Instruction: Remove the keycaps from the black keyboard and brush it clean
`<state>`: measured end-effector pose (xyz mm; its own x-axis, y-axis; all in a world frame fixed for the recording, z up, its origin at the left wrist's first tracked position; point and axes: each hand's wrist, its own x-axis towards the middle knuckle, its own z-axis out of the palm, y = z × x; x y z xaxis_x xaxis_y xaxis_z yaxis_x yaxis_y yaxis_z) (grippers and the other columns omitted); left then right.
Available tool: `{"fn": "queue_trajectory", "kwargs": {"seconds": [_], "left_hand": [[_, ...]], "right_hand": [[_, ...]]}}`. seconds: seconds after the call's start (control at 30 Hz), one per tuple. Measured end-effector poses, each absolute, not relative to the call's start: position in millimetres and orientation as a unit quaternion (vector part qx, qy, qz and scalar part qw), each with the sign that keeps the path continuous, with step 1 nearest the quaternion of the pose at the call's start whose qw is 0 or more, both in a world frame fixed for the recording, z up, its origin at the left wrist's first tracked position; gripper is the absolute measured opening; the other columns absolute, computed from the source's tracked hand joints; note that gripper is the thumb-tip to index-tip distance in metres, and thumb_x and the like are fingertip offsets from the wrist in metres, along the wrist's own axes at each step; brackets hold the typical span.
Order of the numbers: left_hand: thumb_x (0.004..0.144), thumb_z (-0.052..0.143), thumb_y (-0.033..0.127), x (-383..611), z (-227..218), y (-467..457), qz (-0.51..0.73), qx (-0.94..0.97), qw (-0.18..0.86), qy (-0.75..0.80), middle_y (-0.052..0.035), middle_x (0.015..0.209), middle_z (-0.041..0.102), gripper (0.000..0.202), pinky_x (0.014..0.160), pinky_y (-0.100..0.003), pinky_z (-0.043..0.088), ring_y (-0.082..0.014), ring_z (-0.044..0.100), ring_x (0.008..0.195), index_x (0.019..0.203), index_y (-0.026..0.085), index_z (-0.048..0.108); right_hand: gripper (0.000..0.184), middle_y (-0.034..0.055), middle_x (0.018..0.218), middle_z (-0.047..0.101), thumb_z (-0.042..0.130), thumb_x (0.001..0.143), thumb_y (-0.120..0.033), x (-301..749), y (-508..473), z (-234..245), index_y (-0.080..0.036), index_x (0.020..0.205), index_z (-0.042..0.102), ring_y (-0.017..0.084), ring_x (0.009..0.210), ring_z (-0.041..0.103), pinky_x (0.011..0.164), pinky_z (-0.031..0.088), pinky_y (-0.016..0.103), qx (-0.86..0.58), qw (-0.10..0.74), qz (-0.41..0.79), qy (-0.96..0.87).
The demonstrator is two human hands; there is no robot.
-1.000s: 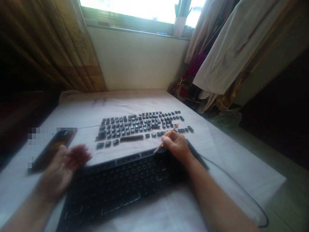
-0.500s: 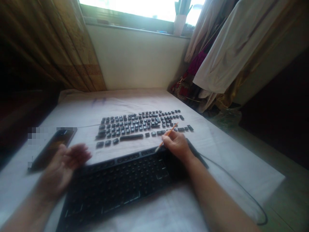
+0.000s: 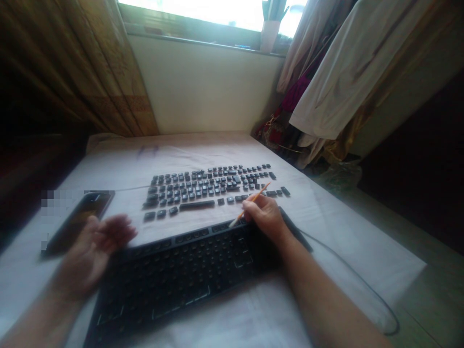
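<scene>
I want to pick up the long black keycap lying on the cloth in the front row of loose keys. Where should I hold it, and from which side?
Probably best: pinch the long keycap at its middle, across its narrow width, from above. It lies flat, small keycaps crowd its ends, and bare cloth fronts it. The left hand is free; the right hand holds a stick.

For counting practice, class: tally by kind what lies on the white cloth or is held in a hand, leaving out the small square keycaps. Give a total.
Keyboard: 1
Phone: 1
Long space-bar cap: 1
Orange stick, held in the right hand: 1
Total: 4
</scene>
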<state>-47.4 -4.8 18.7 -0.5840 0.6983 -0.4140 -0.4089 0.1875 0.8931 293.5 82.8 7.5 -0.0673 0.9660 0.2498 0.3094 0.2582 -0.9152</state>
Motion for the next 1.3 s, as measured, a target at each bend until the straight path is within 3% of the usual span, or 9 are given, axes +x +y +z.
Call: {"fn": "queue_trajectory", "kwargs": {"seconds": [0.47, 0.73, 0.97, 1.2, 1.3], "left_hand": [[0.100, 0.039, 0.051, -53.7, 12.6, -5.9, 0.627, 0.131, 0.442, 0.628, -0.0035, 0.074, 0.074, 0.051, 0.060, -0.022, 0.062, -0.0172, 0.072, 0.068, 0.078, 0.019, 0.072], [0.099, 0.041, 0.050, -50.8, 16.0, -6.0, 0.626, 0.124, 0.448, 0.626, -0.0040, 0.074, 0.074, 0.049, 0.062, -0.023, 0.062, -0.0177, 0.071, 0.070, 0.078, 0.019, 0.072], [0.099, 0.041, 0.051, -48.5, 17.0, -5.9, 0.624, 0.122, 0.449, 0.628, -0.0040, 0.073, 0.073, 0.049, 0.061, -0.023, 0.062, -0.0180, 0.071, 0.070, 0.078, 0.020, 0.071], [0.099, 0.040, 0.049, -50.6, 16.9, -6.7, 0.626, 0.127, 0.449, 0.625, -0.0044, 0.072, 0.073, 0.049, 0.061, -0.023, 0.062, -0.0177, 0.071, 0.070, 0.078, 0.018, 0.072], [0.099, 0.040, 0.049, -50.4, 15.9, -5.2, 0.625, 0.129, 0.449, 0.625, -0.0044, 0.072, 0.074, 0.049, 0.060, -0.023, 0.061, -0.0178, 0.071, 0.069, 0.078, 0.018, 0.072]], "right_hand": [[0.025, -0.0004, 0.049, 0.063, 0.066, 0.072, -0.042, 286.6, 80.6, 0.3, -0.020, 0.060, 0.063, 0.014, 0.046, 0.057, 0.047, 0.044, 0.024, -0.490, 0.452, 0.370, -0.647], [0.031, -0.0006, 0.049, 0.064, 0.060, 0.079, -0.048, 285.3, 78.4, 2.4, -0.021, 0.065, 0.062, 0.016, 0.047, 0.062, 0.049, 0.049, 0.025, -0.469, 0.446, 0.397, -0.651], [0.023, 0.0000, 0.051, 0.065, 0.068, 0.074, -0.039, 287.6, 80.1, -1.0, -0.020, 0.062, 0.064, 0.015, 0.049, 0.059, 0.049, 0.045, 0.025, -0.482, 0.447, 0.370, -0.656], [0.029, 0.0001, 0.051, 0.066, 0.061, 0.079, -0.046, 285.2, 78.9, 0.6, -0.020, 0.066, 0.064, 0.015, 0.046, 0.062, 0.050, 0.050, 0.026, -0.464, 0.449, 0.396, -0.653], [0.027, 0.0001, 0.051, 0.066, 0.065, 0.077, -0.043, 285.6, 78.3, 1.6, -0.020, 0.063, 0.064, 0.015, 0.047, 0.062, 0.050, 0.049, 0.025, -0.469, 0.449, 0.391, -0.653]]}}
